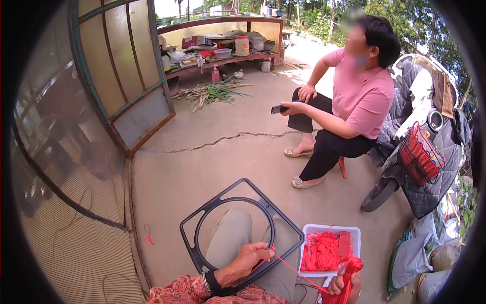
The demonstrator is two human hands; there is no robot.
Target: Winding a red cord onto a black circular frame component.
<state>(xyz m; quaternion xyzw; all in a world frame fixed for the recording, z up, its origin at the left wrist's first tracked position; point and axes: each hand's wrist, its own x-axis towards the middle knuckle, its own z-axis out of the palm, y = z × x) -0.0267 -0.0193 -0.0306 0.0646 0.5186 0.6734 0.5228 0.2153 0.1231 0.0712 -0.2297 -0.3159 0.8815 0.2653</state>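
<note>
A black square frame (282, 212) with a large round opening rests tilted over my lap. Beside its near right side, my left hand (248, 259) pinches a thin red cord between thumb and fingers. From there the cord runs taut down to the right, to a thick red bundle of cord (353, 269). My right hand (336, 285) is wrapped round this bundle at the lower edge of the view. Just beyond it stands a white plastic basket (358, 247) holding more red cord (320, 253).
A person in a pink shirt (360, 96) sits ahead, holding a dark phone-like object (279, 109). At right stands a covered vehicle with a red basket (421, 154); sacks (417, 258) lie below. Green onions (215, 92) lie before a cluttered shelf. A framed door (121, 66) stands left.
</note>
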